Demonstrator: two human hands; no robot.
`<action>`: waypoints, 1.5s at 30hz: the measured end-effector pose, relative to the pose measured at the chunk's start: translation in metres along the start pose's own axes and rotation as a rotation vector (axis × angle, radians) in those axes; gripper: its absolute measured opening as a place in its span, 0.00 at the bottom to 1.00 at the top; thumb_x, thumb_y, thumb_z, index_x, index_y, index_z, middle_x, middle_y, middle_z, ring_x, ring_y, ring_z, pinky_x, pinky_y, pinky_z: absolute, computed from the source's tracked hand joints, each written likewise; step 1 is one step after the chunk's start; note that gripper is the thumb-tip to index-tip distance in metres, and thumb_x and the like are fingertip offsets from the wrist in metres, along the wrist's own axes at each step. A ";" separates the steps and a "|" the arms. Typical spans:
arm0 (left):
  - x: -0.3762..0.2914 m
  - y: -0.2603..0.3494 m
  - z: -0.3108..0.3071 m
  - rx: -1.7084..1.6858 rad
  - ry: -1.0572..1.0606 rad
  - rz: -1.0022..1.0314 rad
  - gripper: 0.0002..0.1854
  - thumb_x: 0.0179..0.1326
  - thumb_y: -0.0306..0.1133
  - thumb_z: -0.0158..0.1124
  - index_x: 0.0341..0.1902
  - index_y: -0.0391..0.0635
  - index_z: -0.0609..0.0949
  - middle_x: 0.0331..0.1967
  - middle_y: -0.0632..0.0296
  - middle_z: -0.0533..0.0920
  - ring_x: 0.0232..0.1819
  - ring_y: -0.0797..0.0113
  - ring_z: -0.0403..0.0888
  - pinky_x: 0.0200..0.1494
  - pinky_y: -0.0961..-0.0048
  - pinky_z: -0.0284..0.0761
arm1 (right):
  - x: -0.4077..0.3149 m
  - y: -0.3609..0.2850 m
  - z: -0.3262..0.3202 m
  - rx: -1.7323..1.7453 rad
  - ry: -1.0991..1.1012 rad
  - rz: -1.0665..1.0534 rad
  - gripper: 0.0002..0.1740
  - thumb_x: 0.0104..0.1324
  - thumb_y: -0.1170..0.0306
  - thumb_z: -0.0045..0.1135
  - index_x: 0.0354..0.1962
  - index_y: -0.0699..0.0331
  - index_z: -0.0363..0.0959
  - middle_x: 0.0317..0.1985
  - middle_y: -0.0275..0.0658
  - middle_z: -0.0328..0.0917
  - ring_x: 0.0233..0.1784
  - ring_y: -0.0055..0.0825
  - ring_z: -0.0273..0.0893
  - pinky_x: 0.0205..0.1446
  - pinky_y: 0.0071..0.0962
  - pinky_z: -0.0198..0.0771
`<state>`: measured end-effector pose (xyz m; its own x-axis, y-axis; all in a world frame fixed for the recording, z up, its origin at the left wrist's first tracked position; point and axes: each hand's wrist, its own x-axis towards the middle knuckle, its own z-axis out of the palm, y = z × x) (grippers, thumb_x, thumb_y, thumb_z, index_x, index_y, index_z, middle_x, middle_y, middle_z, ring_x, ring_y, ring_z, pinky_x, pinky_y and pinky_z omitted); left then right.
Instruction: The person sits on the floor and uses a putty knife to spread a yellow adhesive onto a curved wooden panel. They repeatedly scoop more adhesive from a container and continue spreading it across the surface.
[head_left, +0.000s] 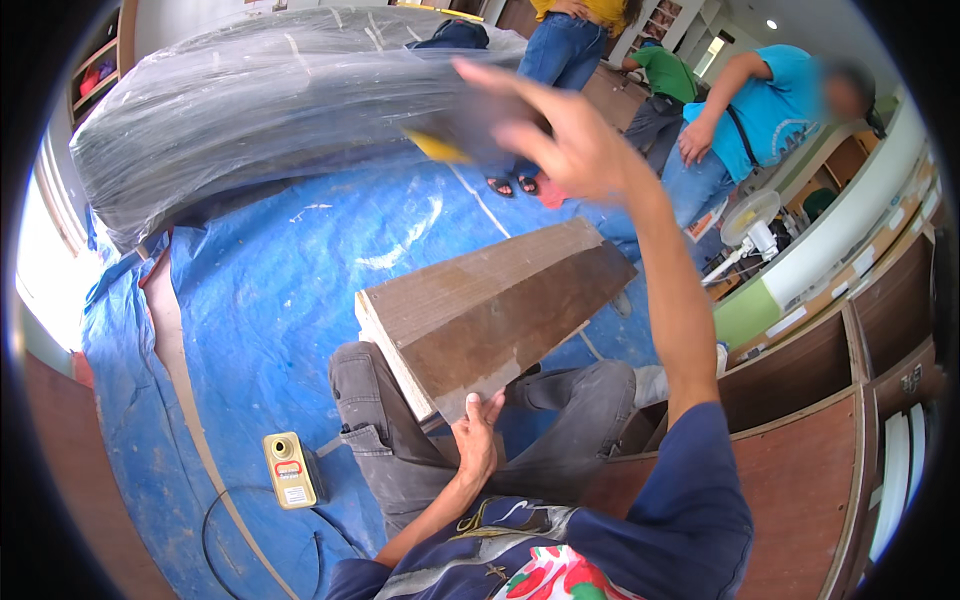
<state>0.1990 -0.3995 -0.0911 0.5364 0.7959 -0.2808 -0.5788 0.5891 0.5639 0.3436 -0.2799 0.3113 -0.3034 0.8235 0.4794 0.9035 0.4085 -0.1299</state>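
A brown wood-faced panel box (480, 315) lies tilted across my lap, with a pale raw edge on its left side. Its front part looks darker and glossier than the back strip. My left hand (478, 439) grips the near corner, thumb on top. Raised above the far end, my right hand (562, 139) is blurred by motion. Beside its fingers is a dark blurred object with a yellow part (439, 146); what it is cannot be made out, and neither can how the fingers hold it.
Blue tarpaulin (262, 322) covers the floor. An opened metal can (291, 472) stands at left near a black cable (208, 525). Behind is plastic-wrapped furniture (300, 97). Several people stand or bend beyond, one in a turquoise shirt (780, 97). A white fan (752, 225) and wooden cabinets (802, 360) are at right.
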 end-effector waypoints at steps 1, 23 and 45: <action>0.000 0.003 0.002 0.012 0.004 0.013 0.31 0.82 0.48 0.55 0.47 0.21 0.77 0.54 0.33 0.85 0.57 0.52 0.87 0.69 0.62 0.79 | -0.036 0.002 0.007 0.081 -0.025 0.137 0.32 0.75 0.71 0.55 0.76 0.60 0.65 0.66 0.46 0.81 0.66 0.35 0.79 0.74 0.33 0.67; 0.004 0.021 0.031 0.022 0.112 -0.011 0.21 0.84 0.35 0.51 0.71 0.32 0.69 0.60 0.45 0.82 0.58 0.53 0.87 0.62 0.62 0.87 | -0.271 0.004 0.174 -0.086 0.386 0.681 0.23 0.76 0.78 0.56 0.66 0.58 0.77 0.54 0.47 0.83 0.55 0.41 0.83 0.57 0.36 0.78; 0.001 0.015 0.030 0.145 0.127 -0.026 0.27 0.85 0.43 0.49 0.59 0.22 0.79 0.56 0.40 0.87 0.60 0.60 0.85 0.69 0.66 0.78 | -0.269 -0.046 0.129 -0.010 -0.116 0.865 0.23 0.71 0.81 0.54 0.62 0.59 0.79 0.53 0.43 0.80 0.54 0.46 0.79 0.59 0.42 0.75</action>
<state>0.2089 -0.3941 -0.0598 0.4628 0.7974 -0.3873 -0.4660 0.5905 0.6589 0.3452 -0.4697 0.0762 0.4621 0.8780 0.1247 0.8334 -0.3819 -0.3994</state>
